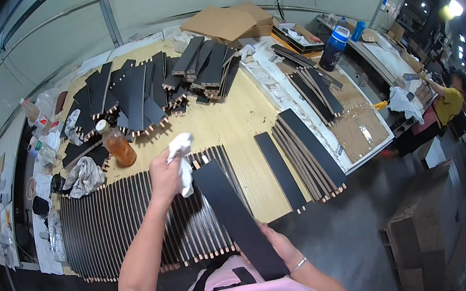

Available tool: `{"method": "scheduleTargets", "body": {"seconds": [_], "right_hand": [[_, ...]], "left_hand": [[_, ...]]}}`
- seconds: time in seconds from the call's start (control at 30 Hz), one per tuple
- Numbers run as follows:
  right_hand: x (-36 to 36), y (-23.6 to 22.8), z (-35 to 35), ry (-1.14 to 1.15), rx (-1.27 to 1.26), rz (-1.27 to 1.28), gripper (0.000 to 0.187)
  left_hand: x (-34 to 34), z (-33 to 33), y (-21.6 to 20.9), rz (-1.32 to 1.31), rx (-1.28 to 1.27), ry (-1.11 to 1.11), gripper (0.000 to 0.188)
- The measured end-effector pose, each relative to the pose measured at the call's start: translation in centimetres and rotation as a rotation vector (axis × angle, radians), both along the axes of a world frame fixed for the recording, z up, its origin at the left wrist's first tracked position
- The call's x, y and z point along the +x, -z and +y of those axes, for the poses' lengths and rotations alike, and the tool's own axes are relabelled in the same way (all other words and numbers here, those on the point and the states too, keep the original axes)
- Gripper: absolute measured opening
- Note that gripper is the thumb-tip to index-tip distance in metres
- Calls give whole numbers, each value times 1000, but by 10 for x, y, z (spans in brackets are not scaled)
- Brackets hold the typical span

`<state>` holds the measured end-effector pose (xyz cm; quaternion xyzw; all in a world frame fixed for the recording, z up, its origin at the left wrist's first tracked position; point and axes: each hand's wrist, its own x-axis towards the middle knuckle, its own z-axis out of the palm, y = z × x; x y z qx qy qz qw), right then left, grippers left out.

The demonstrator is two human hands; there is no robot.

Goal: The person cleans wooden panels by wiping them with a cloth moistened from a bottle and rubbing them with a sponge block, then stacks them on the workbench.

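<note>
My left hand [165, 177] is closed on a crumpled white cloth [181, 145], just left of the upper end of a black board. My right hand [282, 249] grips that black board [234, 219] by its right edge near the lower end, holding it tilted in front of me. Light wooden dowel pegs stick out of its far end. Beneath both hands, a long row of black boards [120, 225] stands on edge, packed side by side with pegs at their ends. To the right lie a single black board [281, 170] and a stack of boards [311, 153].
Heaped black boards [138, 93] cover the table's far part. A bottle of amber liquid [118, 144] and a grey rag [85, 178] sit at left. A blue jug [335, 48] stands back right. Cardboard boxes [426, 226] are on the floor; another person [445, 103] works far right.
</note>
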<state>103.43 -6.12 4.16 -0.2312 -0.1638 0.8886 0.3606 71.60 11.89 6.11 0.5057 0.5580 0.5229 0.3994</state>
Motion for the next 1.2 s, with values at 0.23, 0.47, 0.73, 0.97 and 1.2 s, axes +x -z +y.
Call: {"method": "scheduleTargets", "body": {"seconds": [0.23, 0.47, 0.73, 0.97, 1.2], "right_hand": [[6, -15, 14, -26, 42, -112, 65], [-22, -46, 11, 74, 719, -1140, 83], [2, 3, 19, 99, 108, -416, 45], [-6, 16, 56, 240, -1, -83, 64], [38, 10, 91, 459, 113, -193, 73]], "left_hand": [[53, -80, -33, -641, -333, 168, 27], [69, -85, -38, -601, -203, 39, 22], [52, -52, -72, -525, -113, -8, 28], [111, -42, -35, -22, 81, 331, 42], [80, -187, 28, 512, 356, 869, 56]]}}
